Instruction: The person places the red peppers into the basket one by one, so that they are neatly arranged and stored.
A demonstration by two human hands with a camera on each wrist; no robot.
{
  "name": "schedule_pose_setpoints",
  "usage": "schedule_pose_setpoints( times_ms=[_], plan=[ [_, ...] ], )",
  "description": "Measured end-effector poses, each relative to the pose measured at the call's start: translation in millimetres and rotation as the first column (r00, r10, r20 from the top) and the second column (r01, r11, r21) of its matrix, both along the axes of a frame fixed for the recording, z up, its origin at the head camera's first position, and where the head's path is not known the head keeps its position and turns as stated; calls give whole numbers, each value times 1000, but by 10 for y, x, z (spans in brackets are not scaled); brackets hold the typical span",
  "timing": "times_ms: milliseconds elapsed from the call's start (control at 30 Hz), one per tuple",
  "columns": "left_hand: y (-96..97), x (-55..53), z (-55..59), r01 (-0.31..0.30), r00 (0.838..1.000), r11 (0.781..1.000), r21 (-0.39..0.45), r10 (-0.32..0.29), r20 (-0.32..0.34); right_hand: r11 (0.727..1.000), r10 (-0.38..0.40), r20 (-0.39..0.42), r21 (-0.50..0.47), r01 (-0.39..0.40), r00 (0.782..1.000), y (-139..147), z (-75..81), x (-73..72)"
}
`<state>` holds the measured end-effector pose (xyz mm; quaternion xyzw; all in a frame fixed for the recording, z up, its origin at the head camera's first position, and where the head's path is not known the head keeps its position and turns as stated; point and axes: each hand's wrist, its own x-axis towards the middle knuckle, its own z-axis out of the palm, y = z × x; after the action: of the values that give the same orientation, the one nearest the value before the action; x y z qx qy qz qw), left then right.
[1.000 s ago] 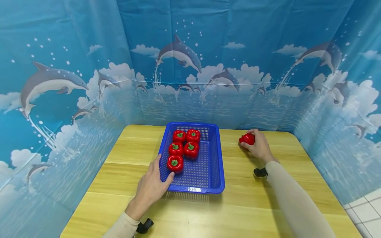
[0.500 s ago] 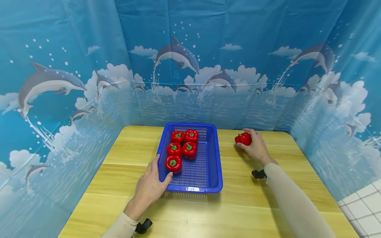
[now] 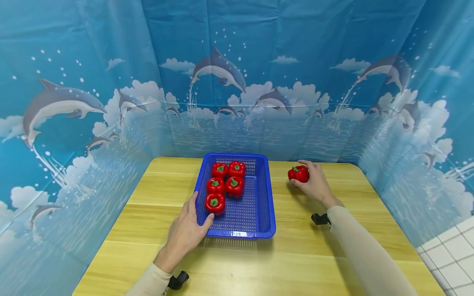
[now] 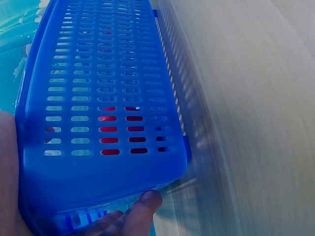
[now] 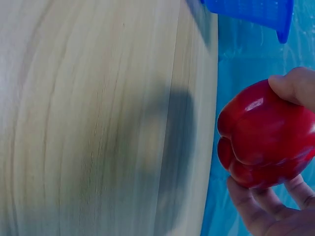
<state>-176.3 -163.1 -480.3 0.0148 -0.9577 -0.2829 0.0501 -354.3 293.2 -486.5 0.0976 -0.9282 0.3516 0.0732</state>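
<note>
My right hand point(image 3: 314, 185) grips a glossy red bell pepper point(image 3: 298, 174) between thumb and fingers, to the right of a blue plastic basket point(image 3: 271, 205). In the right wrist view the bell pepper point(image 5: 268, 132) is up off the table, its lobed bottom showing and its shadow apart on the wood. My left hand point(image 3: 185, 230) holds the basket by its near left corner, thumb at the front rim and fingers along the left wall. Several red bell peppers point(image 3: 214, 204) with green stems stand upright in the basket's left half. Their red shows through the slotted wall point(image 4: 98, 98) in the left wrist view.
The basket stands on a light wooden table point(image 3: 148, 246) with rounded far corners. A blue dolphin-print curtain point(image 3: 237, 123) hangs behind the table and along both sides. White tiles point(image 3: 451, 255) show at the lower right.
My right hand has carried the bell pepper a little to the left, and its stem has turned upward. My left hand keeps its hold on the basket. The whole head view has shifted slightly.
</note>
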Motion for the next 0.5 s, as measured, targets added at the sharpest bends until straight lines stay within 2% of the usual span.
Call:
schedule_pose_setpoints(
  times_ms=[267, 500],
  plan=[
    [-2, 3, -21, 5, 1000, 1000, -5, -5, 6, 1000, 0, 7, 20, -1, 1000, -57, 26, 119],
    [-9, 1, -15, 9, 1000, 1000, 4, -9, -6, 1000, 13, -37, 1, -13, 999, -147, 91, 229]
  ],
)
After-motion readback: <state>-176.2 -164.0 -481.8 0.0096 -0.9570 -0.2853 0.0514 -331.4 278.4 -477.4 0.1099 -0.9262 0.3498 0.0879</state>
